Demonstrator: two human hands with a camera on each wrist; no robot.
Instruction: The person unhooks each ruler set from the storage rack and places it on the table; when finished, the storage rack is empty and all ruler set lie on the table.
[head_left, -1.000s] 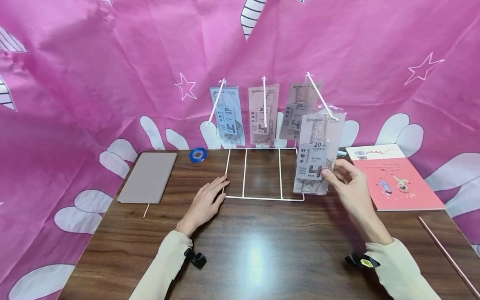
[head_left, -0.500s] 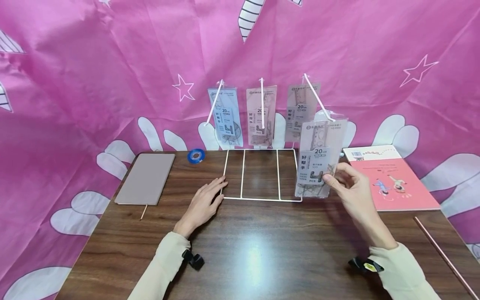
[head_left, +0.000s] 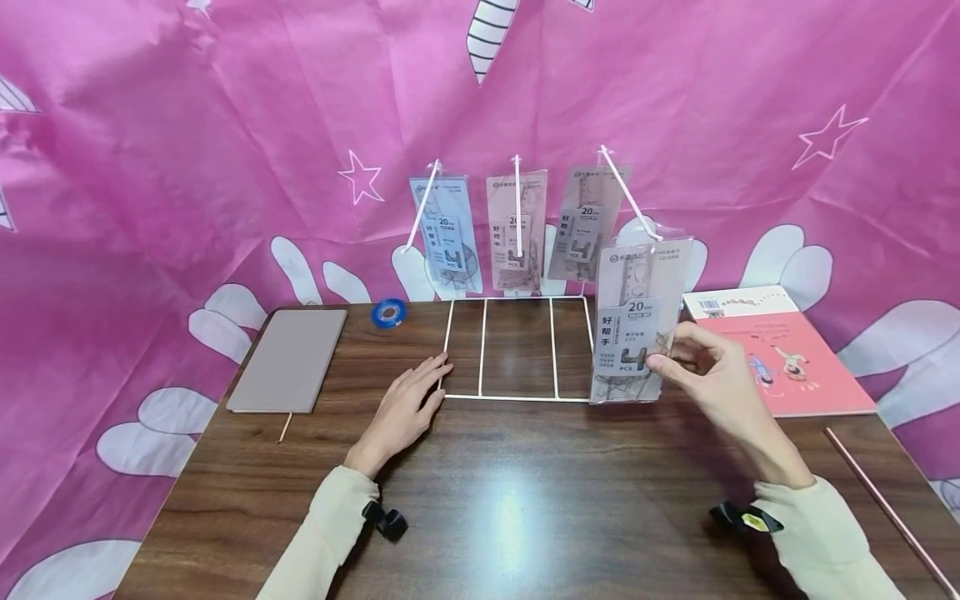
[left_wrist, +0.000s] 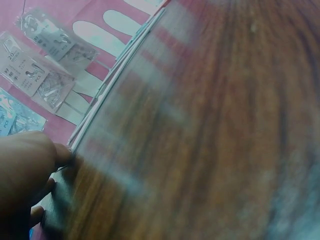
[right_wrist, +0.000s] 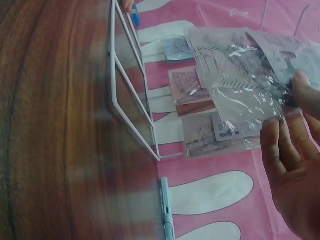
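Observation:
My right hand [head_left: 720, 387] pinches the lower right edge of a greyish ruler set in a clear pouch [head_left: 632, 287], thumb in front. The pouch hangs upright at the tip of the right white hook [head_left: 624, 190]; whether the hook passes through its hole is unclear. Behind it on that hook hangs a similar ruler set [head_left: 588, 218]. My left hand [head_left: 401, 408] lies on the table, its fingertips touching the left side of the white wire rack [head_left: 517, 397]. The right wrist view shows the pouch's shiny lower end [right_wrist: 235, 85] between thumb and fingers.
A blue ruler set [head_left: 453, 271] and a pink one [head_left: 534, 250] hang from the other hooks. A grey notebook [head_left: 288, 358] and blue tape roll [head_left: 378, 315] lie left. A red book [head_left: 802, 358] and coppery rod [head_left: 888, 504] lie right. A light-blue pen [right_wrist: 166, 205] lies behind.
My right hand and the held ruler set have shifted slightly right and down relative to the rack. My left hand has stayed at the rack's left side. The head view has shifted a little.

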